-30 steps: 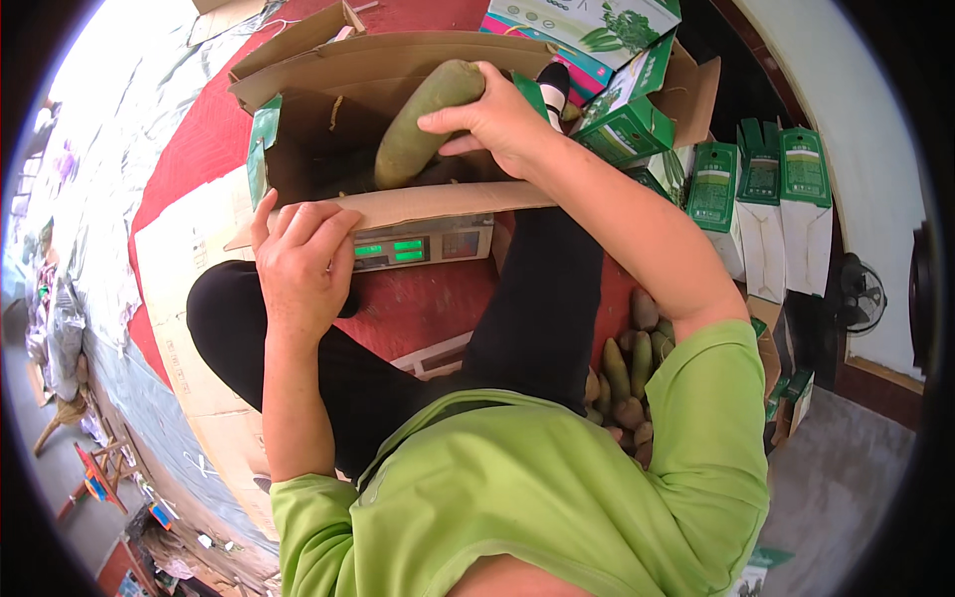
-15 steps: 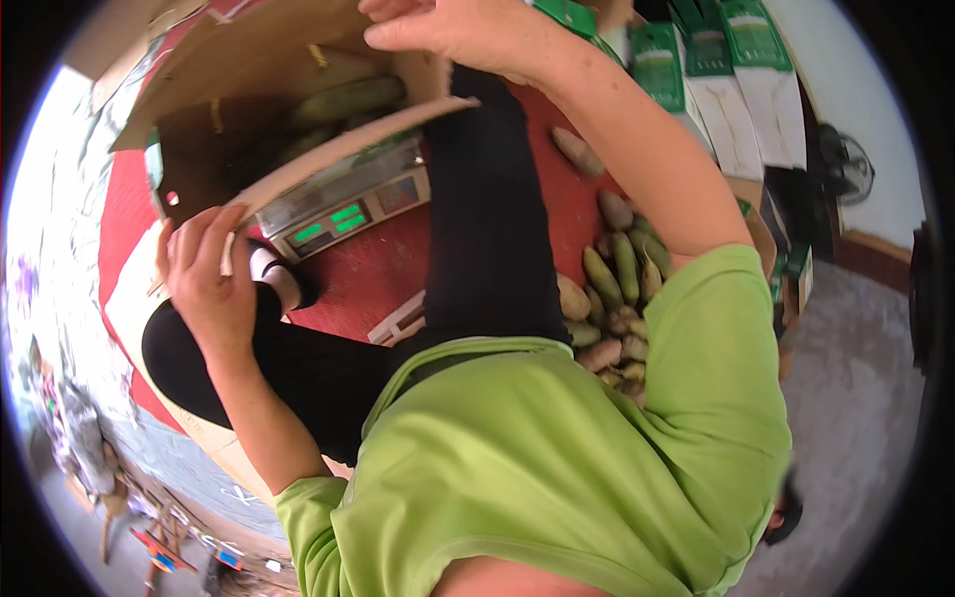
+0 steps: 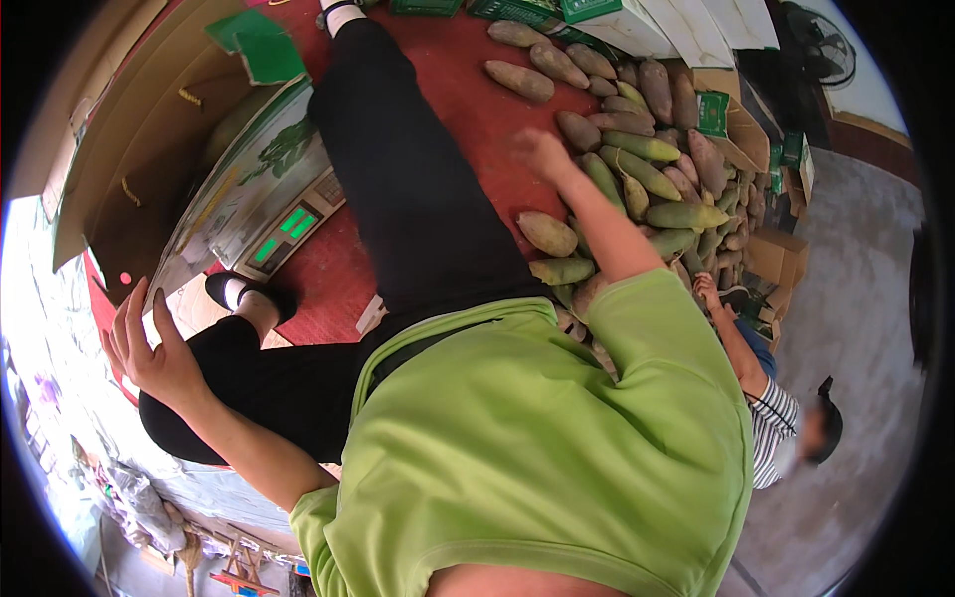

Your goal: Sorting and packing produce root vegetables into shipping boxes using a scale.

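The right hand (image 3: 545, 154) reaches out to the heap of long green and brown fruits (image 3: 637, 149) in the upper right. It is blurry, so I cannot tell if it is open or shut. It should pick 1 fruit from the near edge, gently. The left hand (image 3: 149, 348), lower left, is open, fingers spread, touching the cardboard box (image 3: 149, 129) flap.

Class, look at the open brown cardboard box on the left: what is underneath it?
Under the open brown cardboard box sits a weighing scale with a green display on the red floor. The box hides most of the scale's platform.
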Motion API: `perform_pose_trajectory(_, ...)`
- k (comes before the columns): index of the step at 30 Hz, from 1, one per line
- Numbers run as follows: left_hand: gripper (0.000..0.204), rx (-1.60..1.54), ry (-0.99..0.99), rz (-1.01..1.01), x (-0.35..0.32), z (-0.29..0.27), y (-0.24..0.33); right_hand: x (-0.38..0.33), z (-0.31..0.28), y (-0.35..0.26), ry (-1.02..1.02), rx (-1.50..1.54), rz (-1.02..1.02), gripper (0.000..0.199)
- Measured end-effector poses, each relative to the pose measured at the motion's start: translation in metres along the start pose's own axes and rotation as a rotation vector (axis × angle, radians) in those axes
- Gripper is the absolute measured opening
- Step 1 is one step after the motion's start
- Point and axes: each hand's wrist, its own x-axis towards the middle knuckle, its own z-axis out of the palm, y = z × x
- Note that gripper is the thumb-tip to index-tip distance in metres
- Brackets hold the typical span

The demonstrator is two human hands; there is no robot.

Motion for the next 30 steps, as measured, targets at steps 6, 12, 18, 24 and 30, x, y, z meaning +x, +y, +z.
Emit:
perform_pose_trajectory(6, 0.016, 0.016, 0.014, 0.022, -0.004, 0.001, -0.009, -0.086, 0.052, 0.024, -0.191, -0.131, 0.397, 0.068)
perform_pose_trajectory(12, 0.011, 0.014, 0.011, -0.001, 0.0, 0.001, 0.001, -0.108, 0.076, 0.05, -0.356, -0.271, 0.55, 0.077)
perform_pose_trajectory(18, 0.012, -0.099, -0.005, -0.064, -0.005, -0.001, 0.003, -0.103, 0.091, 0.056, -0.4, -0.434, 0.55, 0.083)
perform_pose_trajectory(24, 0.016, -0.107, 0.005, -0.065, 0.002, -0.008, 0.016, -0.098, 0.088, 0.045, -0.483, -0.458, 0.567, 0.092)
perform_pose_trajectory(30, 0.022, -0.113, 0.022, -0.058, 0.006, -0.009, 0.022, -0.066, 0.083, 0.063, -0.144, -0.111, 0.497, 0.099)
